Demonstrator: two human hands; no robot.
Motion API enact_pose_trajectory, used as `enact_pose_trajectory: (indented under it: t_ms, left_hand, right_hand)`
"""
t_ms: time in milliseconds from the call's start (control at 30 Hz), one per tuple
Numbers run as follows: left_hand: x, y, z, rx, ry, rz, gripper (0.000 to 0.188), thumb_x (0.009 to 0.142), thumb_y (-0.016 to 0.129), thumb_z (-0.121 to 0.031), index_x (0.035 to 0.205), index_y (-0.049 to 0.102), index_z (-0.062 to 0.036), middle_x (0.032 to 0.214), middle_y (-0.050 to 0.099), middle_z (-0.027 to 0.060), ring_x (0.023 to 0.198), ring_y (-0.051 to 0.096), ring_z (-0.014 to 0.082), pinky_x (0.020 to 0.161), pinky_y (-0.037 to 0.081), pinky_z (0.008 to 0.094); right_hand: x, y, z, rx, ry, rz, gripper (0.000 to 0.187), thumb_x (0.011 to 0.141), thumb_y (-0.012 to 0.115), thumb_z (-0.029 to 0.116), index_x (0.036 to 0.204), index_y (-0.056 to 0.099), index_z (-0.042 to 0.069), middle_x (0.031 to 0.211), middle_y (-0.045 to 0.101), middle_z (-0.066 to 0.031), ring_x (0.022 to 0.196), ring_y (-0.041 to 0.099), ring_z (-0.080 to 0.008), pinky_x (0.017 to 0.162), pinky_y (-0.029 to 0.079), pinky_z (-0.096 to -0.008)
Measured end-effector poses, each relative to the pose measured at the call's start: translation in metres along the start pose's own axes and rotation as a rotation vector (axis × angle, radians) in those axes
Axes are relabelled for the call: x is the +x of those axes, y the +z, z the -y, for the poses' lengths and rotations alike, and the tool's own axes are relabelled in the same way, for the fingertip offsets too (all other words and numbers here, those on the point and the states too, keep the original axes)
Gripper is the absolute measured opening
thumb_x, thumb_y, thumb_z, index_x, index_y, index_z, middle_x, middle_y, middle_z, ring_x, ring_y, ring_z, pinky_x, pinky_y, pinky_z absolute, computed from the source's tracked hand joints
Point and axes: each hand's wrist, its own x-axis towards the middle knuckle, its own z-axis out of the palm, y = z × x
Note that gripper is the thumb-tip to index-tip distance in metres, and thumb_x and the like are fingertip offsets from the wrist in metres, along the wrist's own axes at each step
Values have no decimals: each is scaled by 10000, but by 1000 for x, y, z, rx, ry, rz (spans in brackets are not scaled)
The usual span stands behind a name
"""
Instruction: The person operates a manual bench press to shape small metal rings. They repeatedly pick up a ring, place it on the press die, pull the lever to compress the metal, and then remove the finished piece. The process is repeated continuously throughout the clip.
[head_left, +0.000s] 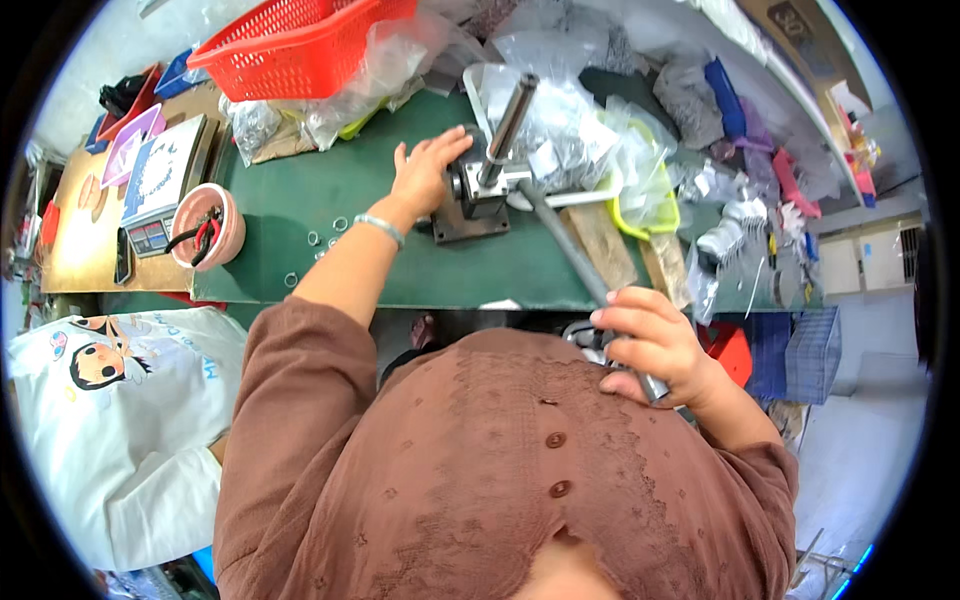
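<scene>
A small hand press with a dark base and an upright metal post stands on the green tabletop. From its head a long grey lever slants down toward my body. My right hand is closed around the lever's lower end. On the press's left side lies my left hand, its fingers stretched out and apart; whether the fingertips touch the press I cannot tell. Several small metal rings are scattered on the table, left of my left forearm.
To the left are a pink bucket with pliers and a scale. A red basket stands at the back. Plastic bags, a lime-green basket and wooden blocks crowd the right. A person in a white shirt is at my left.
</scene>
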Motion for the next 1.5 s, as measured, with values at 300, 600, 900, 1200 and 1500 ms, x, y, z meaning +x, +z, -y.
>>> enact_pose_trajectory:
  t_ms: [300,600,900,1200,1500]
  left_hand:
    - [0,0,6,85,-2,-15,747,696,489,127,1319,488,-285,1437,385,-91,1273,403,222,1073,153,603]
    - [-3,4,5,23,5,-91,676,729,494,98,1298,506,-265,1410,418,-77,1237,431,241,1076,162,588]
    - [-6,9,5,-7,21,-151,607,756,493,58,1278,521,-251,1394,436,-60,1212,449,274,1037,195,627]
    - [-3,9,2,-27,37,-156,598,784,464,78,1279,515,-253,1388,450,-48,1212,454,257,1053,183,594]
    - [2,10,6,7,76,-100,665,717,540,55,1295,488,-269,1396,424,-72,1221,436,264,1052,189,608]
  right_hand:
    - [14,-9,-8,-101,-117,-170,342,691,770,260,787,553,14,886,581,-139,792,580,-319,672,473,-394]
    - [193,-54,-141,1,307,-782,188,882,562,181,932,549,0,742,609,-105,676,578,-176,618,470,-315]
    - [333,29,-378,-256,713,-510,392,829,565,302,998,610,-49,1037,600,-302,1025,577,-407,893,448,-447]
    - [334,75,-469,-507,714,-140,288,808,535,214,880,687,-20,931,640,-273,936,615,-414,842,479,-456]
    - [259,-52,-216,99,538,-558,268,872,550,271,819,564,9,584,577,-86,584,579,-189,583,464,-326]
